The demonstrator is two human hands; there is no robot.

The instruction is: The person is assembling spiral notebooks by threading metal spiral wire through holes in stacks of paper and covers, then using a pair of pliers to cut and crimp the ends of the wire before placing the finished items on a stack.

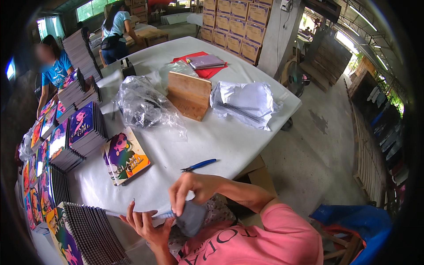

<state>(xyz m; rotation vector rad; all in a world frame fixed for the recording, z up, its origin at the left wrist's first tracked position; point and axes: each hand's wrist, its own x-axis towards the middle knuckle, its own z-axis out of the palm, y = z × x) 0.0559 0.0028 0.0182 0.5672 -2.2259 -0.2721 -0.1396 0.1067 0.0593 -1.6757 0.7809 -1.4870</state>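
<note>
Hands meet at the lower middle of the frame, over the near edge of the white-covered table [229, 141]. The left hand [145, 223] has its fingers spread wide under a thin spiral-bound notebook [161, 215] held flat and edge-on, and the right hand [192, 187] curls its fingers down onto a dark grey cloth-like piece [191, 217] pressed against that notebook's end; whether they pinch it or merely press, I cannot tell. Blue-handled pliers [198, 165] lie just above the right hand. A short stack of colourful cartoon-cover notebooks [126, 155] sits left of centre, and a leaning row of spiral-bound books [90, 229] fills the lower left corner. Crumpled clear plastic wrap [143, 104] lies at upper centre. Judging from this, the notebook, propped only on open fingers past the table edge, could tip and drop to the floor if the right hand presses unevenly.
</note>
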